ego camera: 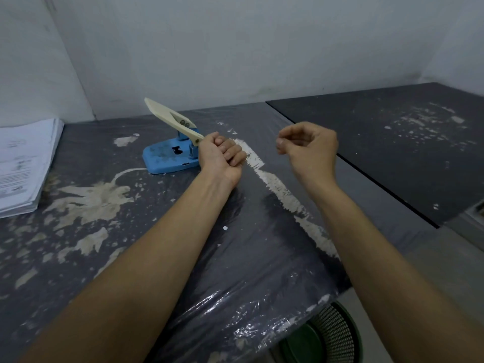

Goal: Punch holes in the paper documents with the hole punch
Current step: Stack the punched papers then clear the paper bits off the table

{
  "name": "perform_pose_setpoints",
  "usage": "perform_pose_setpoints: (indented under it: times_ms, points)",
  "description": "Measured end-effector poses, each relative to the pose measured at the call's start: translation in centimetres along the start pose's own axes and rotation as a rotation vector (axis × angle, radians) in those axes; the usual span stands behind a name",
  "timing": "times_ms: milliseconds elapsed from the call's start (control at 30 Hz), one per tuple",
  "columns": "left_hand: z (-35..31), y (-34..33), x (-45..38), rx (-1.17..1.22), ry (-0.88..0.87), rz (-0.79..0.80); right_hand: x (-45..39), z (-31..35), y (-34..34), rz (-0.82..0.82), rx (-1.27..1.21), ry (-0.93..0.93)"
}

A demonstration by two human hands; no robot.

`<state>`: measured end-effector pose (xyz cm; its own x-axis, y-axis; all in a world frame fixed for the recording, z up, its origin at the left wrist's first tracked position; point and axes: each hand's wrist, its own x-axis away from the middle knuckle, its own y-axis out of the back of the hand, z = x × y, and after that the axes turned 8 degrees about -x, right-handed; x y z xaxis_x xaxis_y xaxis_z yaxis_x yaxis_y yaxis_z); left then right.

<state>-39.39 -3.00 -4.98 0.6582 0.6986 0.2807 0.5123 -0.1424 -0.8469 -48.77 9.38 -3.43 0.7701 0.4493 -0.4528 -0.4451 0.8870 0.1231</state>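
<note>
Blue-based hole punch point(170, 155) sits on the bench point(110, 205), lever raised, no sheet in it. I read both hands as idle: left hand point(222, 155) fisted just beside the punch, right hand point(309, 145) loosely curled, empty. Paper stack point(23, 161) lies well left, untouched.

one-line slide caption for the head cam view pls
Both hands, left and right, loosely closed and empty beside blue hole punch, paper stack untouched at left.
</note>
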Motion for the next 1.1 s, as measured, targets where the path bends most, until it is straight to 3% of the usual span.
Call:
perform_pose_setpoints:
  times_ms: [133,267,400,600,867,1100]
  points:
    - [-0.4,-0.3,1.1,-0.04,0.01,0.029,1.0,-1.4,1.2,0.061,0.089,-0.075]
    - [-0.9,0.3,3.2,-0.108,0.006,0.026,4.0,-1.8,0.9,0.292,0.301,-0.082]
    - [-1.8,1.8,5.4,-0.166,-0.042,0.018,7.4,-0.5,-0.6,0.429,0.445,0.03]
    - [-3.3,5.7,9.3,-0.157,-0.084,-0.015,11.6,1.8,-1.4,0.571,0.422,0.116]
    - [-2.5,8.1,13.1,-0.138,-0.162,-0.004,15.1,1.8,-1.0,0.423,0.454,0.297]
    - [-2.4,8.5,13.7,-0.153,-0.183,0.064,14.6,2.3,-1.6,0.435,0.543,0.235]
